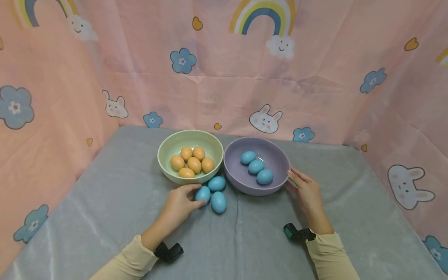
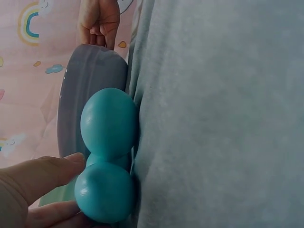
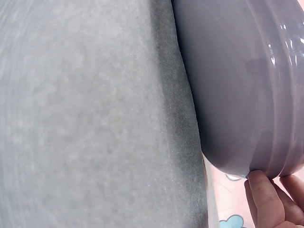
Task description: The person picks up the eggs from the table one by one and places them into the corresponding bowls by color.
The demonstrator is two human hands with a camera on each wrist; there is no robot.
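Between the thumb and fingers of the left hand (image 1: 181, 203) a smooth blue egg (image 1: 203, 194) is pinched where it lies on the grey cloth-covered worktop (image 1: 105, 217). Just beyond that hand's fingertips two more loose blue eggs (image 1: 217, 183) (image 1: 218, 202) lie touching one another, as the left wrist view confirms. Against the fingertips of the right hand (image 1: 307, 191), whose fingers are straight and relaxed, the rim of the round glossy lilac bowl (image 1: 276, 157) is touched and steadied; three blue eggs (image 1: 256, 166) are already held inside it. Past the left hand, the round pale green bowl (image 1: 168, 149) is filled with six orange-brown eggs (image 1: 194, 164), and no orange egg is seen loose. The sorting is judged to be well past halfway: the orange set looks finished, half the blue set is placed, and three blue eggs remain outside.
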